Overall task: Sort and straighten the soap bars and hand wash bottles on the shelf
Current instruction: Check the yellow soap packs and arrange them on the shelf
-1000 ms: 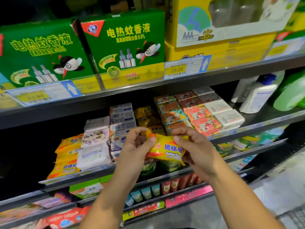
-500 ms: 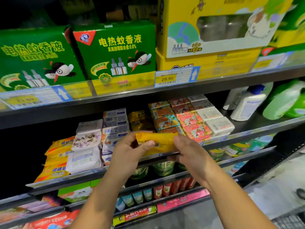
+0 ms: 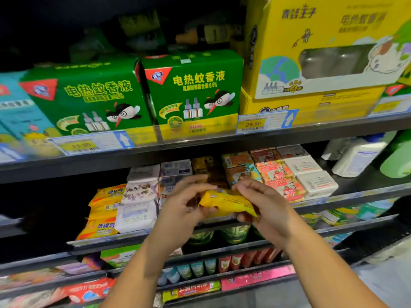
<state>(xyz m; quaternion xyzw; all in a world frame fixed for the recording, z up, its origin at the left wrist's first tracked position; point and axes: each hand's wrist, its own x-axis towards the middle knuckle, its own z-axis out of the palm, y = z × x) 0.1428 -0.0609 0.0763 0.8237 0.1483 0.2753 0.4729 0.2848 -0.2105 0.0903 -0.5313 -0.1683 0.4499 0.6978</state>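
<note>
Yellow soap bar [image 3: 224, 202] held at shelf [image 3: 333, 197] front.
Left hand [image 3: 184, 210] and right hand [image 3: 264, 207] both pinch its wrapper ends.

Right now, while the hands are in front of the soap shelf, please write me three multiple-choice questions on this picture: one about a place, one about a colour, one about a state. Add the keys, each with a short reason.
1. Where on the soap shelf does the stack of yellow packets lie?
A) right end
B) left end
C) middle

2. What colour is the cap of the white bottle?
A) blue
B) red
C) yellow

3. How is the packet in front of the shelf held?
A) by one hand alone
B) by no hand
C) by both hands

Key:
1 B: the stack is the leftmost of the goods there.
2 A: the cap shows blue.
3 C: the left hand and the right hand each grip one end.
</note>
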